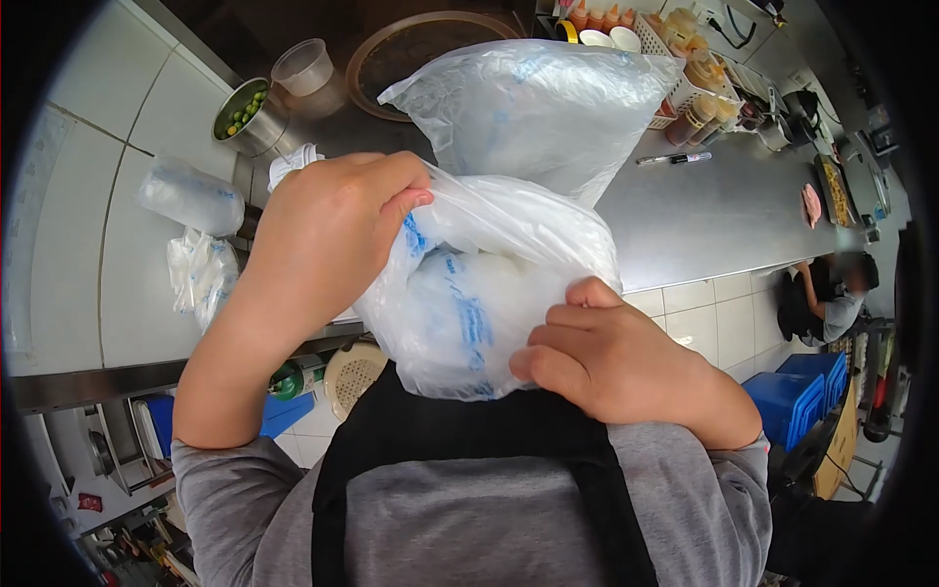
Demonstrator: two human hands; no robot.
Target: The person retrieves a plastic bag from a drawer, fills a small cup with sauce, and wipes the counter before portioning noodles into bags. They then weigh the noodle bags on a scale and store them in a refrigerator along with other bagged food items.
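Note:
A white translucent plastic bag (pixel 528 210) with blue print is held up in front of my apron. Through its side show bundled clear packets with blue lettering (pixel 465 313); I cannot make out what they contain. My left hand (pixel 342 201) pinches the bag's rim at the upper left. On the lower right side, my right hand (pixel 587 347) has its fingers curled and closed on the plastic. Behind the bag, a larger clear plastic bag (pixel 548 108) stands puffed up on the steel counter (pixel 704 215).
A metal pot of small green fruits (pixel 249 112), a clear tub (pixel 303 68) and a round brown tray (pixel 391 49) stand at the back left. Sauce bottles (pixel 693 122), baskets and markers (pixel 675 158) are on the right. A person (pixel 831 298) is at the far right, near blue bins (pixel 787 406).

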